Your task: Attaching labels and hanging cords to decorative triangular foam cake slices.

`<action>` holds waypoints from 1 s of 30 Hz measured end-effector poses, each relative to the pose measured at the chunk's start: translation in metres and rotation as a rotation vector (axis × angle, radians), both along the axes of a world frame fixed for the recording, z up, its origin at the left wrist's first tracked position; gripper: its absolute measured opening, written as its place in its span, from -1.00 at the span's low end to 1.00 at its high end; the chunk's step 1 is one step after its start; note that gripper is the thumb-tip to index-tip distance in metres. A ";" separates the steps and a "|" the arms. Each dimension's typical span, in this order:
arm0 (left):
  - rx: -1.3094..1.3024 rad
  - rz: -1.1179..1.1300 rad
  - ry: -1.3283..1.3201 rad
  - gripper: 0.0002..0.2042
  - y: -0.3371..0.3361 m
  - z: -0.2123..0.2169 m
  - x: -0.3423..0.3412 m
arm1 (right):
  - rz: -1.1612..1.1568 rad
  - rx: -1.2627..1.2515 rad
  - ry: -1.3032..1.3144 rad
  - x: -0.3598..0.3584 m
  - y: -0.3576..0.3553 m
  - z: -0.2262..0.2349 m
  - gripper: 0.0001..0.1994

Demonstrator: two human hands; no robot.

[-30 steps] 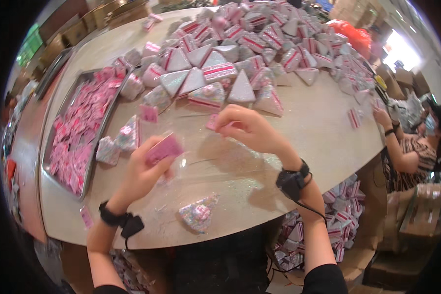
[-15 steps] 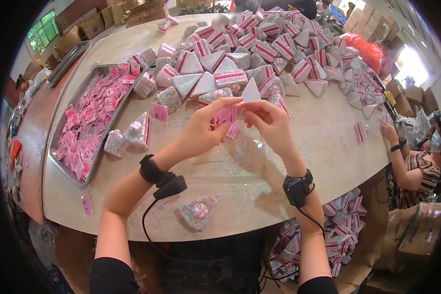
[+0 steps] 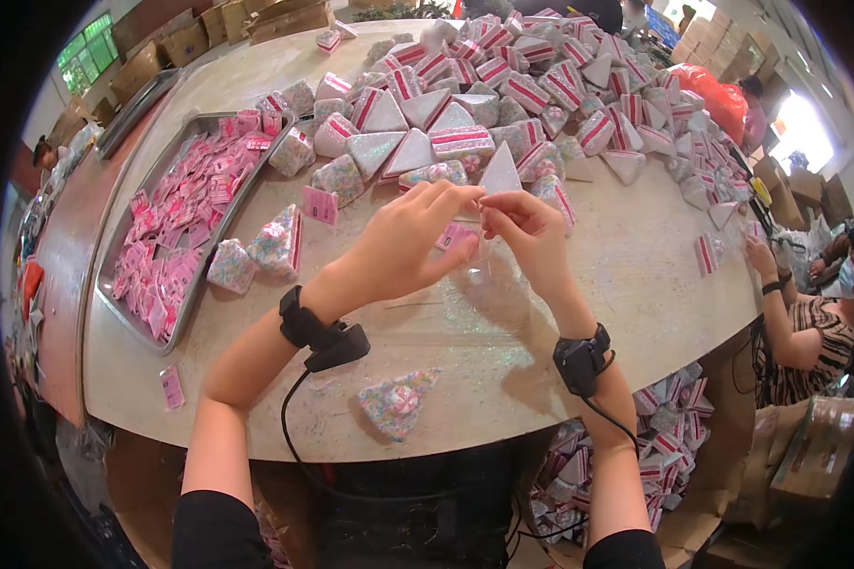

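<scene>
Both my hands meet over the middle of the table. My left hand (image 3: 399,237) is closed in a pinch on a pink tag (image 3: 457,234), partly hidden behind the thumb. Right against its fingertips, my right hand (image 3: 533,242) pinches something too fine to make out. Just beyond stands a white triangular side of a cake-slice ornament (image 3: 501,173). Nearer me lies a speckled cake-slice ornament (image 3: 399,404) with a round pink-and-white piece on top. Left of my hands rest a loose pink tag (image 3: 321,205) and another cake-slice ornament (image 3: 277,245).
A metal tray (image 3: 207,275) full of pink tags sits at the left. A large heap of cake-slice ornaments (image 3: 460,142) covers the far side. Below the table's right edge, a cardboard box holds more ornaments (image 3: 655,455). A co-worker (image 3: 797,322) sits at the right.
My left hand has turned, covering more of the pink tag, and the dangling tag piece no longer shows. My fingertips remain together. The whole view has shifted slightly.
</scene>
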State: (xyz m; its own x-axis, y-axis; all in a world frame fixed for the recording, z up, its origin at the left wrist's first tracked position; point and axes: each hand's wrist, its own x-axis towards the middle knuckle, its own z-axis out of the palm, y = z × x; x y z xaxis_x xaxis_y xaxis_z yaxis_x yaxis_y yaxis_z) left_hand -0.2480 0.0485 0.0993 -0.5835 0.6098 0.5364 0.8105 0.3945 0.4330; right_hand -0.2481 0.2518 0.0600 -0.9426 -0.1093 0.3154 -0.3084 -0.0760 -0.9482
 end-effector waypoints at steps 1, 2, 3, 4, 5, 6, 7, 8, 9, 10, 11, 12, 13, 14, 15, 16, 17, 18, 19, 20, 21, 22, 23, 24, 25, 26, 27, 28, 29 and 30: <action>0.053 0.012 -0.011 -0.63 0.000 0.001 0.000 | 0.037 -0.005 0.024 -0.001 0.001 -0.002 -0.87; 0.053 0.012 -0.010 -0.63 -0.001 0.001 -0.002 | 0.073 -0.011 0.049 -0.001 0.001 -0.003 -0.87; 0.048 0.020 0.013 -0.69 -0.002 0.000 -0.003 | 0.073 -0.011 0.050 0.000 0.000 -0.002 -0.87; 0.043 0.030 0.035 -0.75 -0.003 -0.001 -0.004 | 0.091 -0.001 0.041 0.002 -0.002 -0.002 -0.86; 0.042 0.031 0.036 -0.75 -0.004 -0.001 -0.004 | 0.108 0.008 0.032 0.003 -0.003 -0.002 -0.86; 0.020 0.051 0.063 -0.80 -0.005 -0.002 -0.004 | 0.109 0.008 0.032 0.003 -0.005 -0.004 -0.86; 0.001 0.069 0.089 -0.85 -0.004 -0.002 -0.003 | 0.139 0.004 0.009 0.004 -0.005 -0.005 -0.85; 0.003 0.069 0.089 -0.85 -0.004 -0.002 -0.004 | 0.168 0.000 -0.015 0.005 -0.004 -0.006 -0.83; 0.018 0.065 0.111 -0.87 -0.003 -0.002 -0.005 | 0.167 0.003 -0.016 0.005 -0.004 -0.004 -0.83; 0.031 0.061 0.132 -0.88 -0.003 -0.003 -0.005 | 0.166 -0.003 -0.007 0.006 -0.005 -0.002 -0.82; 0.032 0.060 0.129 -0.88 -0.001 -0.003 -0.004 | 0.166 -0.008 0.002 0.007 -0.006 -0.001 -0.80; 0.089 0.075 0.118 -0.89 0.001 -0.004 -0.003 | 0.164 -0.007 -0.001 0.008 -0.006 0.000 -0.80; 0.144 0.092 0.108 -0.90 0.002 -0.004 -0.003 | 0.142 -0.097 0.042 0.008 -0.007 0.001 -0.80; 0.145 0.093 0.107 -0.90 0.003 -0.005 -0.002 | 0.119 -0.187 0.084 0.009 -0.009 0.003 -0.80; 0.202 0.091 0.095 -0.90 0.003 -0.005 -0.002 | 0.120 -0.187 0.083 0.010 -0.010 0.007 -0.80; 0.259 0.090 0.082 -0.91 0.004 -0.005 -0.001 | 0.203 -0.183 0.019 0.013 -0.011 0.015 -0.80; 0.259 0.092 0.081 -0.91 0.005 -0.005 -0.001 | 0.285 -0.178 -0.046 0.015 -0.011 0.019 -0.79; 0.314 0.089 0.061 -0.91 0.005 -0.006 0.000 | 0.287 -0.179 -0.048 0.013 -0.011 0.016 -0.79; 0.371 0.080 0.040 -0.90 0.007 -0.007 0.000 | 0.314 -0.130 -0.048 0.012 -0.007 0.010 -0.80; 0.373 0.077 0.039 -0.90 0.009 -0.008 0.000 | 0.341 -0.080 -0.049 0.011 -0.004 0.007 -0.80; 0.379 0.070 0.038 -0.89 0.010 -0.009 0.000 | 0.339 -0.079 -0.050 0.010 -0.001 0.005 -0.80; 0.382 0.066 0.036 -0.88 0.009 -0.010 0.001 | 0.311 -0.089 -0.041 0.010 0.001 0.003 -0.82; 0.380 0.067 0.034 -0.88 0.009 -0.010 0.001 | 0.283 -0.099 -0.032 0.010 0.001 0.002 -0.82; 0.349 0.042 0.036 -0.87 0.008 -0.010 0.002 | 0.284 -0.101 -0.034 0.011 0.000 0.003 -0.82; 0.318 0.016 0.041 -0.86 0.007 -0.010 0.001 | 0.236 -0.136 -0.070 0.013 -0.001 0.006 -0.84; 0.318 0.018 0.040 -0.86 0.005 -0.009 0.000 | 0.189 -0.171 -0.106 0.014 -0.001 0.007 -0.84; 0.252 -0.005 0.040 -0.84 0.003 -0.009 -0.003 | 0.192 -0.172 -0.108 0.013 -0.001 0.007 -0.84; 0.185 -0.029 0.040 -0.81 0.001 -0.007 -0.004 | 0.207 -0.111 -0.045 0.010 0.002 0.006 -0.86; 0.184 -0.027 0.038 -0.81 0.001 -0.005 -0.004 | 0.223 -0.052 0.018 0.008 0.004 0.005 -0.88; 0.184 -0.029 0.097 -0.78 0.001 -0.003 -0.003 | 0.224 -0.054 0.016 0.008 0.005 0.005 -0.88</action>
